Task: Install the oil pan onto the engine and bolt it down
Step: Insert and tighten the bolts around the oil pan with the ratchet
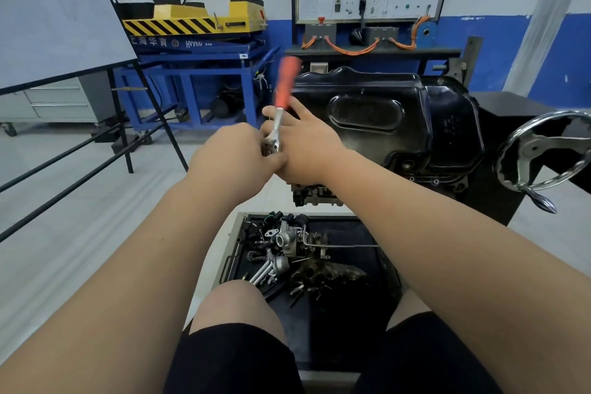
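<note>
The black oil pan (383, 96) lies on top of the engine (315, 195), which sits on a stand in front of me. Both hands meet at the pan's left edge. A ratchet wrench (277, 120) with an orange handle points up and away, its handle blurred. My left hand (236, 153) grips the ratchet's head, and whatever sits under the head is hidden by the fingers. My right hand (303, 137) holds the metal shaft between thumb and fingers, just above the pan's rim.
A chrome handwheel (543, 150) sticks out from the stand at the right. Below my arms a black tray (351, 233) holds several loose engine parts and bolts. A blue cart (192, 73) with a yellow lift stands behind left, and black frame bars (80, 150) cross at the left.
</note>
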A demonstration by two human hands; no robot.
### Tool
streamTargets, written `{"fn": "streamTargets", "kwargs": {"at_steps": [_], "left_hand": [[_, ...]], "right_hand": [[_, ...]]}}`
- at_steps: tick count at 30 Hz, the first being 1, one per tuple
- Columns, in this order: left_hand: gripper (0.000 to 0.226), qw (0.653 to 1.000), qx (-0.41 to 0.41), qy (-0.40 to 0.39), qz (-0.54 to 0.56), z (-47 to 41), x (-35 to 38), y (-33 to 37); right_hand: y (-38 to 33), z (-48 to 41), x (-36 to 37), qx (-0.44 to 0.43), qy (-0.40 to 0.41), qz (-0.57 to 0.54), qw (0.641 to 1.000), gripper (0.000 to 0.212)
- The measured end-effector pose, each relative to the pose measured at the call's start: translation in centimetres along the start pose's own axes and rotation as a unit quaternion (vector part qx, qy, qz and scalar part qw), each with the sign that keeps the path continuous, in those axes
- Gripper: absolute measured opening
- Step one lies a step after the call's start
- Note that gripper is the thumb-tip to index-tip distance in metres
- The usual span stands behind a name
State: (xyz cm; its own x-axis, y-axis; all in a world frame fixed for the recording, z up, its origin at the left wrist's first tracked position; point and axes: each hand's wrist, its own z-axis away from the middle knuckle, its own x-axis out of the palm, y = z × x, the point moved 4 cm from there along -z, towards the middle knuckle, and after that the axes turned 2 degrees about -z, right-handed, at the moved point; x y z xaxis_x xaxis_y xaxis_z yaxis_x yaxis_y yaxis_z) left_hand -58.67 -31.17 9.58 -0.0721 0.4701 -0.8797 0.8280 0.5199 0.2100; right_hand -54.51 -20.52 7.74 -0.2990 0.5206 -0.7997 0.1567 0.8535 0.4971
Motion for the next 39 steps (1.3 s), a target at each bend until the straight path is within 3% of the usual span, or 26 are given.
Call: {"fn": "streamTargets", "kwargs": {"at_steps": [5, 13, 17, 19, 22, 27, 33, 39], "left_hand": [[0.024, 0.996, 0.058, 0.004, -0.062, 0.3, -0.1, 0.6], [0.057, 0.994, -0.104, 0.009, 0.032, 0.5, 0.8, 0.0], [0.029, 1.000, -0.020, 0.012, -0.008, 0.1, 0.3, 0.5], [0.026, 0.999, 0.014, -0.003, -0.030, 0.1, 0.1, 0.6], [0.032, 0.999, 0.009, -0.014, -0.035, 0.3, 0.0, 0.3], [0.050, 0.996, -0.092, -0.002, 0.015, 0.7, 0.6, 0.0], [0.037, 0.999, -0.018, -0.031, 0.023, 0.7, 0.4, 0.7], [0.053, 1.000, -0.025, -0.007, 0.012, 0.9, 0.6, 0.1]], "right_hand": [[0.2, 0.0, -0.2, -0.014, 0.001, -0.013, 1.000, 0.049], [0.1, 0.0, 0.0, -0.001, 0.009, -0.022, 1.000, 0.049], [0.2, -0.1, 0.0, -0.010, 0.003, -0.005, 1.000, 0.049], [0.2, 0.0, 0.0, -0.009, 0.001, -0.008, 1.000, 0.052], [0.1, 0.0, -0.1, -0.012, 0.006, -0.011, 1.000, 0.052], [0.1, 0.0, 0.1, 0.002, 0.014, -0.013, 1.000, 0.049], [0.2, 0.0, 0.2, -0.006, 0.002, 0.008, 1.000, 0.049], [-0.1, 0.1, -0.1, 0.003, 0.010, 0.018, 1.000, 0.050]]}}
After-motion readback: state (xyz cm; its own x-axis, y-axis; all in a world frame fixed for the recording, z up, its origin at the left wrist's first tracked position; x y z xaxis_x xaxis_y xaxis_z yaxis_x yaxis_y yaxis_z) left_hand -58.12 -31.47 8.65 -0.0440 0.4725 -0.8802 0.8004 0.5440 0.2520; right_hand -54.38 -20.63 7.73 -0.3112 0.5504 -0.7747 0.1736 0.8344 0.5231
